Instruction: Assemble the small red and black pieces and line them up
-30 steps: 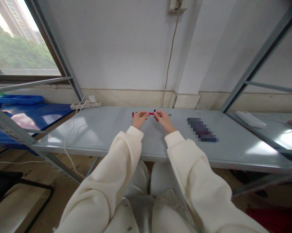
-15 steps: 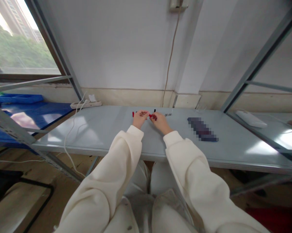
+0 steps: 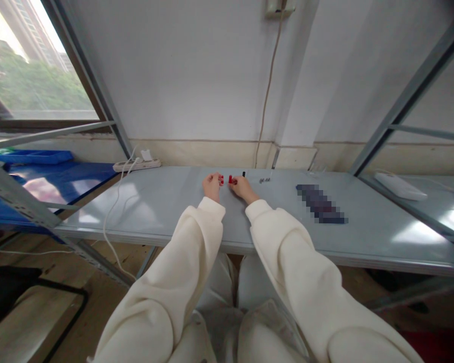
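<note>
My left hand (image 3: 211,186) is over the back middle of the table with its fingers curled in. Small patches of red show at its fingertips; a small red piece (image 3: 221,179) seems pinched there, partly covered by the fingers. A short gap separates it from my right hand (image 3: 243,188), which is closed, thumb and fingers together, on a small upright red cylinder (image 3: 230,179). Just behind the right hand stands a small black cylinder (image 3: 244,174). Several tiny dark metal parts (image 3: 264,180) lie to its right.
The grey table (image 3: 166,201) runs along the wall. A pixelated dark flat object (image 3: 321,204) lies on the right. At the back left is a power strip (image 3: 138,165) with a white cable (image 3: 105,222) hanging over the front edge. Metal posts (image 3: 400,106) frame both sides.
My hands have drawn apart from around the red piece, the left moving leftward. The red cylinder now stands upright at my right fingertips. The view has shifted slightly.
</note>
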Motion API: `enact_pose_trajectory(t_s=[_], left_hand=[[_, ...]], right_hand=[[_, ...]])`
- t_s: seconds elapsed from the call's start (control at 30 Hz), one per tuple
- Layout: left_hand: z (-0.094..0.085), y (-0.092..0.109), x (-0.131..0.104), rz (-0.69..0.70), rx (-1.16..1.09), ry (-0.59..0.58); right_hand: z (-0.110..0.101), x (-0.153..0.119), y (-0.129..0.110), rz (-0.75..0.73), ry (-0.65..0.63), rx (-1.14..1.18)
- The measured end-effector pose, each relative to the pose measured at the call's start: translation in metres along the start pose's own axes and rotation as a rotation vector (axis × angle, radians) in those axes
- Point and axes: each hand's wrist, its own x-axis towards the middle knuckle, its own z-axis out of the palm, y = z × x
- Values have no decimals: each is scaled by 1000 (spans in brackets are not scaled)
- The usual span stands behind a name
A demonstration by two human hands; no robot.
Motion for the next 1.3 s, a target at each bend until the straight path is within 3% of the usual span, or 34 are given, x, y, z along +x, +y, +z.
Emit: enact_pose_trajectory(t_s=[0.3,0.73,0.83,0.93,1.1,1.2,1.3], left_hand=[[-1,3,-1,-50,-29,48],[1,1,-2,-9,-9,-3],[1,-4,0,89,74,-13],[0,-8,1,275,274,-61],[1,-15,-8,567,721,-246],[1,-17,-13,636,905,-359],[1,-17,-16,632,1002,-393]], right_hand=[[10,5,-1,-19,-15,-39],[4,2,-5,55,-58,-87],[-7,-1,0,107,-44,-89],[-18,-3,8,195,55,-102],[-25,-6,15,321,204,-186],[-21,-5,15,331,178,-238],[-17,0,15,342,171,-261]])
